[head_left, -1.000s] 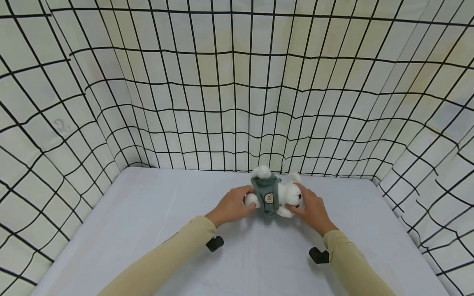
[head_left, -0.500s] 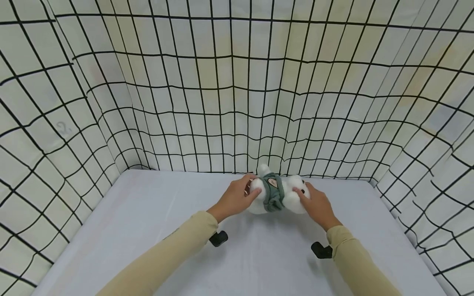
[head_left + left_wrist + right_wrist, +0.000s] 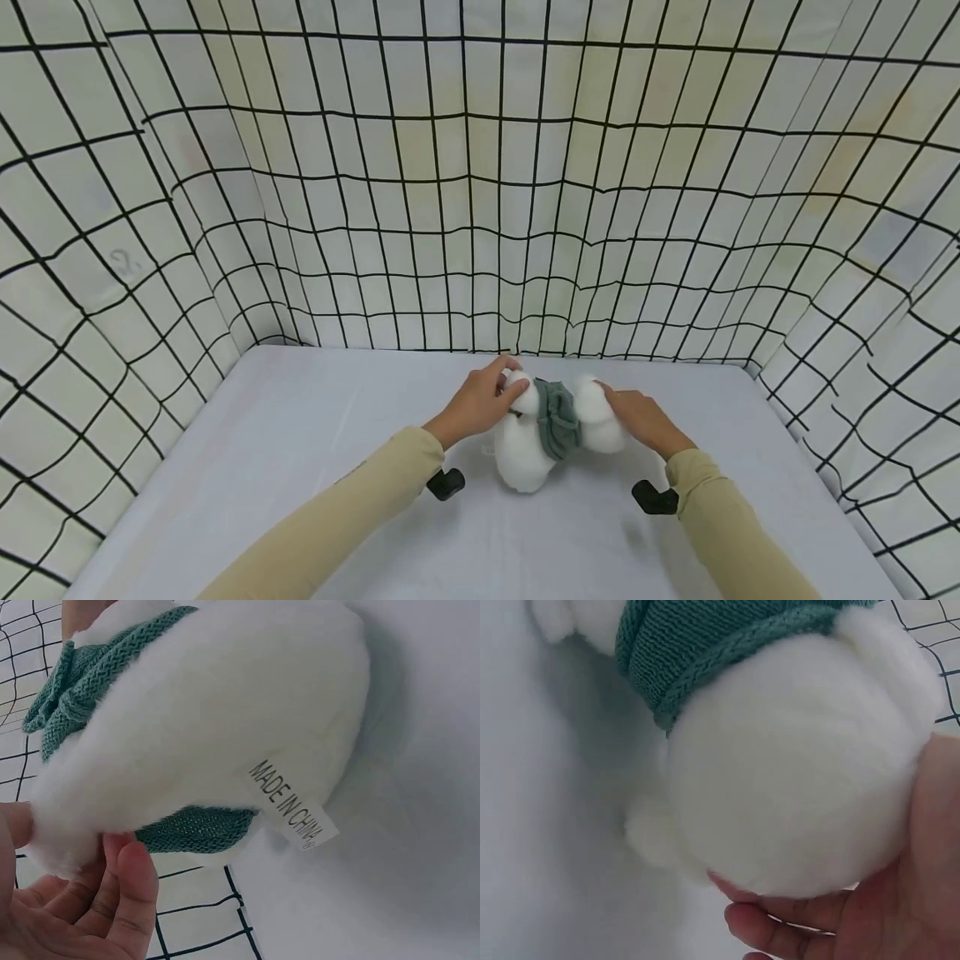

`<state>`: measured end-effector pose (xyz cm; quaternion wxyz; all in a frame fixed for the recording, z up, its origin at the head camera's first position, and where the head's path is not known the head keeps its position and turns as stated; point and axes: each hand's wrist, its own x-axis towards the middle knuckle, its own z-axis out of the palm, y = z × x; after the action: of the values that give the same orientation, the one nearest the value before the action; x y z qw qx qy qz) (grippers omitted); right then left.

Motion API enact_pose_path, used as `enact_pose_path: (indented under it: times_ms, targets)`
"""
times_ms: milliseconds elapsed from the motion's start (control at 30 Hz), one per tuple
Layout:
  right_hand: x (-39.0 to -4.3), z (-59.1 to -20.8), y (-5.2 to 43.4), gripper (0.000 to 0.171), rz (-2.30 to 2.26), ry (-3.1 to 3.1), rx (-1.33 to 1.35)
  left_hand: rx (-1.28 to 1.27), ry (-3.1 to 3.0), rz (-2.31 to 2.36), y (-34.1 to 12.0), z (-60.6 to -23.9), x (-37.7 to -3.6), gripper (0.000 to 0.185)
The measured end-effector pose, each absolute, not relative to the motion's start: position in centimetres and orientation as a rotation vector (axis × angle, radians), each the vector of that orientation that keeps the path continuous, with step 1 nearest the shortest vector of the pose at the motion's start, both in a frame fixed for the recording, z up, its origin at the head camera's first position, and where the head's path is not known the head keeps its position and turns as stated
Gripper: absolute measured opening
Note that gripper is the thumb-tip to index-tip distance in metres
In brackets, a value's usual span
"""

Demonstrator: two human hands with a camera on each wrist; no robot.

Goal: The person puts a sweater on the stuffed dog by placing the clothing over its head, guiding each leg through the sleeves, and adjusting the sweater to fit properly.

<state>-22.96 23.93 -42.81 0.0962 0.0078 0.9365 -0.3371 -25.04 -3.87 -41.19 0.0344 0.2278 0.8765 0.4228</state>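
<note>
A white plush toy (image 3: 522, 457) in a green knitted garment (image 3: 559, 422) is held sideways low over the table, its back turned toward me. My left hand (image 3: 478, 402) pinches a small white limb at its left end; in the left wrist view, thumb and fingers close on that fluffy tip. A sewn-in label (image 3: 294, 808) reading MADE IN CHINA sticks out from the lower body. At the other end, my right hand (image 3: 642, 419) grips the round head (image 3: 795, 765), fingers curled beneath it in the right wrist view. The toy's face is hidden.
A white-covered table (image 3: 337, 517) lies under the hands. Black netting (image 3: 465, 179) over pale walls encloses its back and both sides. Small black devices (image 3: 446, 484) sit at both wrists, below the tan sleeves (image 3: 352, 500).
Between my hands the plush toy has been rolled over: its front with the badge faced up before, and now its plain back and rounded lower body show, hanging nearer to me.
</note>
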Motion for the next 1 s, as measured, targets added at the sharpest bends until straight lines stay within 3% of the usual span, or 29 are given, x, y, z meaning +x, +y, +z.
enact_pose_path:
  times_ms: [367,633,800,1000]
  targets:
    - [-23.4,-43.4,24.0,0.050,-1.081,3.090,0.065,0.666,2.617,1.319,-2.5,-41.9,-25.3,0.032]
    - [-21.4,-41.8,22.4,0.013,-1.300,3.319,-0.423,0.648,2.614,1.343,-2.4,-42.2,-25.4,0.030]
    - [-20.3,-41.3,21.3,0.009,-1.374,3.227,-0.667,0.652,2.624,1.341,-2.5,-42.1,-25.4,0.030]
    - [-20.0,-41.9,20.8,0.010,-1.315,3.155,-0.771,0.626,2.631,1.347,-2.6,-42.0,-25.4,0.031]
